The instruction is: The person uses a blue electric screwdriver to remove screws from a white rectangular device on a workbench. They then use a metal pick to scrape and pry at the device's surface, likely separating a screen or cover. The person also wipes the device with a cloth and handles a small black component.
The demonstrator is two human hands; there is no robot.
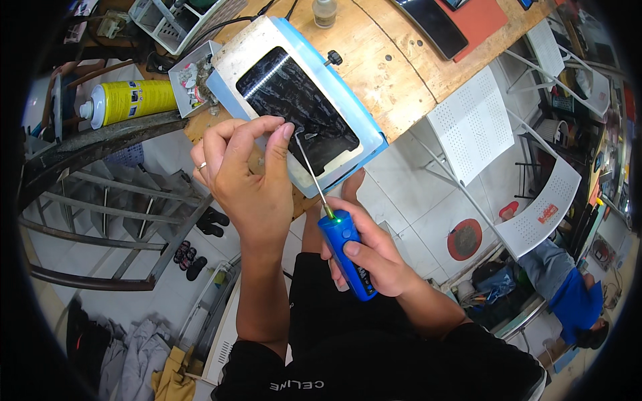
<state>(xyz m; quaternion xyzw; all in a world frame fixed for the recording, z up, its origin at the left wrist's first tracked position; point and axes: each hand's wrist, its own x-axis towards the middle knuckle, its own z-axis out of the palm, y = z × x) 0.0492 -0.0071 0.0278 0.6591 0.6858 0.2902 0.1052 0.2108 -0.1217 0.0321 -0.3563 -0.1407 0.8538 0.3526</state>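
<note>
My right hand (pixel 381 257) is wrapped round a blue handheld electric tool (pixel 341 237) with a lit green light. From its top a thin metal rod (pixel 309 166) reaches to a black phone-sized glass panel (pixel 287 87) streaked with smeared residue. That panel lies on a white and blue flat-topped machine (pixel 374 139) at the table's edge. My left hand (pixel 251 164) is closed in a pinch, thumb against index finger, just over the panel and close to the rod's tip. Whatever the pinch may hold is too small to make out. A small pale clump sits by the tip.
On the wooden table (pixel 394 80) are a small jar (pixel 324 13), a dark phone (pixel 435 30) on an orange mat, and a scrap-filled tray (pixel 194 77). A yellow spray can (pixel 134 101) lies left. White perforated chairs (pixel 471 123) stand right; another person (pixel 575 294) is at far right.
</note>
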